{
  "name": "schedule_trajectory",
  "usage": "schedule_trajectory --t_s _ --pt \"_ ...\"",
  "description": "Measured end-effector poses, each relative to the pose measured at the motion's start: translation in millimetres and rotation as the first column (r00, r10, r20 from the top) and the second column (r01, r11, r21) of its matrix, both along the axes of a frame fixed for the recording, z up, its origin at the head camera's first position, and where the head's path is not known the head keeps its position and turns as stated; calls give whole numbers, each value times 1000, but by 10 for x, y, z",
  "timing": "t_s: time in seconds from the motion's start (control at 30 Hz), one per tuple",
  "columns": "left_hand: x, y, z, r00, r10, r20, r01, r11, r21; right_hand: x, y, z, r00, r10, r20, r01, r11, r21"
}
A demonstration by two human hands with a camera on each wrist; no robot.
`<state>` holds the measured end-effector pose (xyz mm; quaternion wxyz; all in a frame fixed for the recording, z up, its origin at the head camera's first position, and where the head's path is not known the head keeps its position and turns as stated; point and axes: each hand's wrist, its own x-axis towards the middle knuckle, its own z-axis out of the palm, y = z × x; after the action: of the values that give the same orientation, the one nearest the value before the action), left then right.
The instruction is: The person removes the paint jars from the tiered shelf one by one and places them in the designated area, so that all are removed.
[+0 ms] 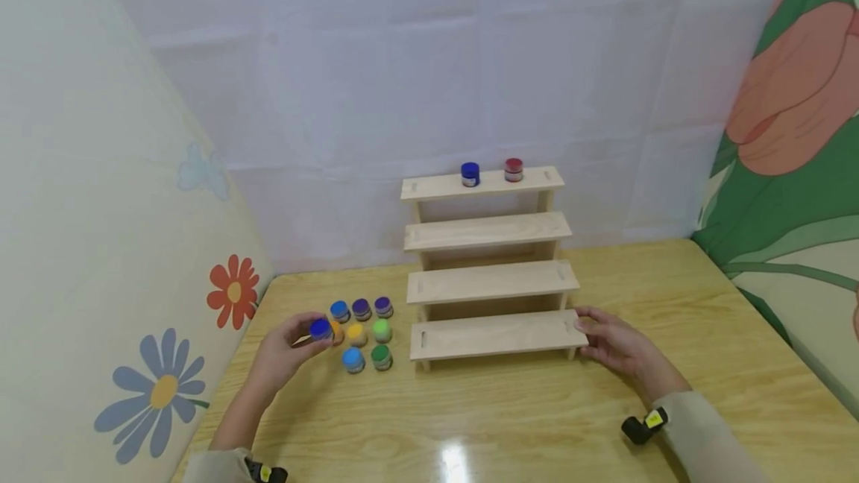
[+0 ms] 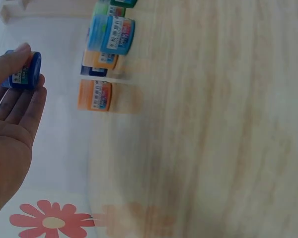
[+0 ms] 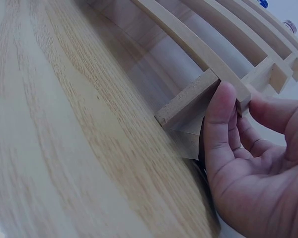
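My left hand point(image 1: 285, 352) pinches a dark blue paint jar point(image 2: 27, 72) between thumb and fingers. The left wrist view shows this jar raised off the tabletop, beside an orange jar point(image 2: 94, 95) that stands on the wood. In the head view the held jar overlaps the orange one. At the right, my right hand point(image 1: 617, 345) grips the end of the lowest step of a pale wooden tiered rack point(image 1: 496, 336). Its thumb and fingers point(image 3: 221, 106) close around the board's corner in the right wrist view.
Several paint jars, among them a yellow jar point(image 1: 356, 334) and a dark green jar point(image 1: 381, 357), stand grouped left of the rack. A blue jar point(image 1: 470, 174) and a red jar point(image 1: 513, 170) sit on the top step. A white cloth point(image 1: 376, 95) hangs behind the table point(image 1: 510, 416).
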<state>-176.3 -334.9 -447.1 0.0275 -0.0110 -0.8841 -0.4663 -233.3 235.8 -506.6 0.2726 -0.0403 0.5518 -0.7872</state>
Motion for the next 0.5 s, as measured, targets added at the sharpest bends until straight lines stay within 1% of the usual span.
schedule_trajectory --t_s 0.13,0.27,0.5 --pt "17 -24 -66 999 7 39 -7 1000 1 -5 0 4 1000 1 -1 -1 1000 0" --pt "22 -52 -114 998 13 62 -14 1000 8 -4 1 8 1000 -1 2 1 1000 7" --pt "25 -97 -188 993 40 109 -35 998 -50 3 -2 14 1000 1 7 -1 1000 1"
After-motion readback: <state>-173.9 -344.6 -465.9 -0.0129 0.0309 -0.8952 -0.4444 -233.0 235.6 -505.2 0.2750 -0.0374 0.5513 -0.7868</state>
